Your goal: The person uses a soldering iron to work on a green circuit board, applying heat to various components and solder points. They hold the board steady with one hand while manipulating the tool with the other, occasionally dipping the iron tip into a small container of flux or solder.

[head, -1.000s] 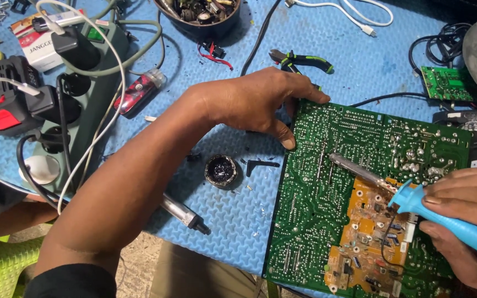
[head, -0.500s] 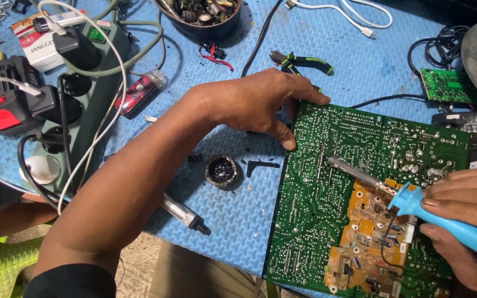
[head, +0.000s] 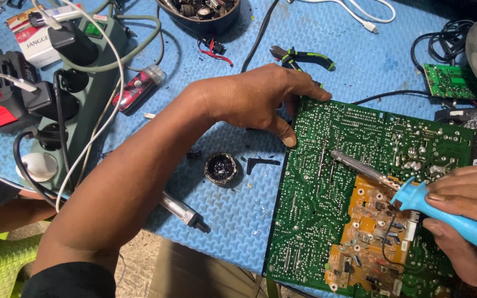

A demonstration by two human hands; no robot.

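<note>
A large green circuit board (head: 327, 221) with an orange section (head: 371, 226) lies solder side up on the blue mat. My left hand (head: 260, 99) grips its upper left corner, thumb pressed on the board's left edge. In my right hand (head: 465, 221) is a blue-handled soldering iron (head: 415, 196), whose metal tip (head: 335, 154) rests on the green board near its middle.
A small round tin of dark flux (head: 221, 167) and a black plastic bit (head: 260, 163) lie left of the board. Green-handled cutters (head: 299, 55), a bowl of parts (head: 200, 11), a power strip (head: 78, 83) with plugs and cables, a small green board (head: 448, 80), a multimeter (head: 476, 127).
The soldering iron tip has slid a little up and to the left across the board. My left hand stays in the same place.
</note>
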